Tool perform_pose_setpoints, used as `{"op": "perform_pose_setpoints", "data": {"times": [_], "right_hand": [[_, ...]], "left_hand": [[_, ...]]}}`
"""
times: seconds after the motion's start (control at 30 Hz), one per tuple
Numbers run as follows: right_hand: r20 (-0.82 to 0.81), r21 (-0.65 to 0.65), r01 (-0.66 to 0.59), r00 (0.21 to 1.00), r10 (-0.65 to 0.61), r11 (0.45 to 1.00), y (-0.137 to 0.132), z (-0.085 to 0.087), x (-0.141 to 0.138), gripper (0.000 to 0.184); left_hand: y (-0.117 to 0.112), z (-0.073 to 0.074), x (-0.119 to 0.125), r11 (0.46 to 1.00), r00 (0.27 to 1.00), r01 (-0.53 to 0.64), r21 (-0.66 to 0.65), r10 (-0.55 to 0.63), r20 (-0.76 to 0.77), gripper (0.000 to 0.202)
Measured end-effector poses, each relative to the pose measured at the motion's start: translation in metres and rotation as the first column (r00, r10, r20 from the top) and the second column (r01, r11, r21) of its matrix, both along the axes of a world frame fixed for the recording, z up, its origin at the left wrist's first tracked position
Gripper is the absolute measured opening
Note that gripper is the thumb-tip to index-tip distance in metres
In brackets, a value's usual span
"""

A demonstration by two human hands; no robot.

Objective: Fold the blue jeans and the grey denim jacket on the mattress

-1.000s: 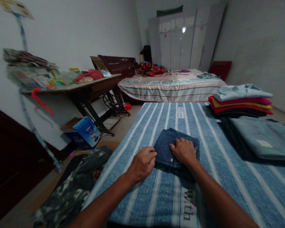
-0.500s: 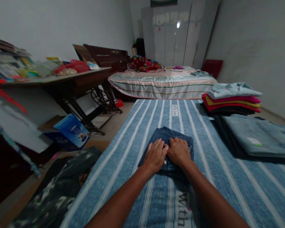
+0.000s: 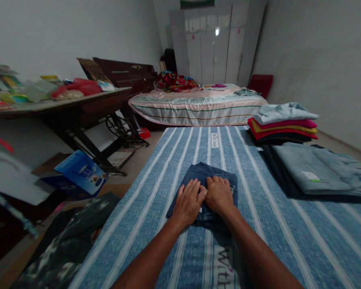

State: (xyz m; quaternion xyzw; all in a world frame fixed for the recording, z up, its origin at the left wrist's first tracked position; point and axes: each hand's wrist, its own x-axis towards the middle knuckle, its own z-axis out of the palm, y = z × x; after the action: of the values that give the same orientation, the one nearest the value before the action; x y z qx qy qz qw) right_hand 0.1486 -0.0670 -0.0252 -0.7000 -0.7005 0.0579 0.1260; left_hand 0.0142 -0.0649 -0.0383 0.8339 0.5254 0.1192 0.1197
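A dark blue denim garment, folded into a small bundle like jeans (image 3: 204,170), lies on the striped blue bedspread (image 3: 150,192) in front of me. My left hand (image 3: 189,200) rests flat on its left part, fingers stretched out and pointing away from me. Beside it, my right hand (image 3: 219,194) presses on the right part with its fingers curled down into the denim; the fingertips are hidden. The thumb side of my left hand is close against the right hand. A small white tag shows between my wrists.
To the right lie folded light blue jeans (image 3: 327,170) on darker ones, behind them a stack of folded coloured clothes (image 3: 284,126). At left stand a cluttered sewing table (image 3: 87,100), a blue box (image 3: 81,170) and camouflage clothing (image 3: 69,241). Another bed (image 3: 195,108) stands beyond.
The whole view has shifted a little, so the scene sits further left. My hands keep the same place and pose on the folded jeans.
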Motion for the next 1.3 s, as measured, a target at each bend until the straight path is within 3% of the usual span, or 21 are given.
{"op": "perform_pose_setpoints", "data": {"times": [0.2, 0.47, 0.7, 0.93, 1.17, 1.3], "right_hand": [[-0.026, 0.015, 0.012, 1.0, -0.012, 1.0, -0.001, 0.004, 0.0, 0.043], [-0.119, 0.045, -0.023, 0.993, 0.028, 0.999, -0.001, -0.003, 0.005, 0.027], [-0.282, 0.096, 0.028, 0.959, 0.0, 0.995, 0.007, -0.016, 0.014, 0.03], [-0.541, 0.182, 0.114, 0.841, 0.003, 0.977, 0.007, -0.033, 0.018, 0.042], [-0.66, 0.219, 0.18, 0.751, 0.01, 0.959, 0.006, -0.035, 0.019, 0.048], [-0.636, 0.208, 0.178, 0.771, -0.005, 0.962, 0.005, -0.033, 0.018, 0.048]], "left_hand": [[0.006, 0.011, 0.003, 0.999, 1.0, -0.024, -0.033, 0.023, -0.011, 0.05], [0.001, 0.029, 0.037, 0.995, 0.996, -0.064, -0.075, 0.068, 0.063, 0.052], [-0.004, 0.018, 0.037, 0.992, 0.989, -0.056, -0.109, 0.07, 0.127, 0.057], [-0.009, 0.009, 0.037, 0.995, 0.983, -0.078, -0.064, 0.088, 0.162, 0.054], [-0.015, 0.005, 0.042, 0.995, 0.993, -0.099, 0.016, 0.098, 0.065, 0.049], [-0.016, 0.005, 0.042, 0.997, 0.997, -0.074, -0.004, 0.074, -0.009, 0.049]]}}
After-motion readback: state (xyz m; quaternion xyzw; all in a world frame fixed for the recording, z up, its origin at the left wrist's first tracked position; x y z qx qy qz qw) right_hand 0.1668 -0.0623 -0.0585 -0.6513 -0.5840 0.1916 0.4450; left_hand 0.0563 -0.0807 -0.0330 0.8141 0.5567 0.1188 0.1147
